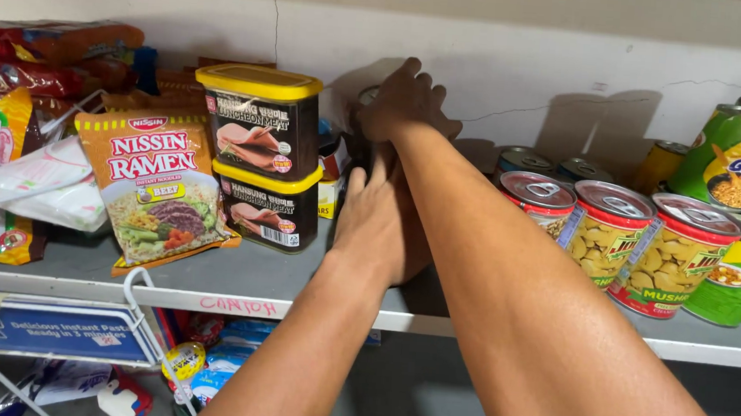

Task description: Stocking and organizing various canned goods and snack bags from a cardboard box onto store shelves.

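Observation:
My left hand [374, 226] lies flat with fingers pointing up against the near side of a dark stack of cans [353, 150] at the back of the grey shelf [252, 282]. My right hand [408, 102] reaches over my left and is cupped on the stack's top, by the white wall. Both hands and my right forearm hide most of the stack, so only its dark left edge and a bit of a metal lid show.
Two stacked black meat tins with yellow lids [261, 153] stand just left of my hands, beside an orange noodle packet [159, 189] and snack bags [42, 55]. Red-rimmed mushroom cans [608, 229] and green cans [735, 155] crowd the right. A blue sign [40, 328] hangs below the shelf.

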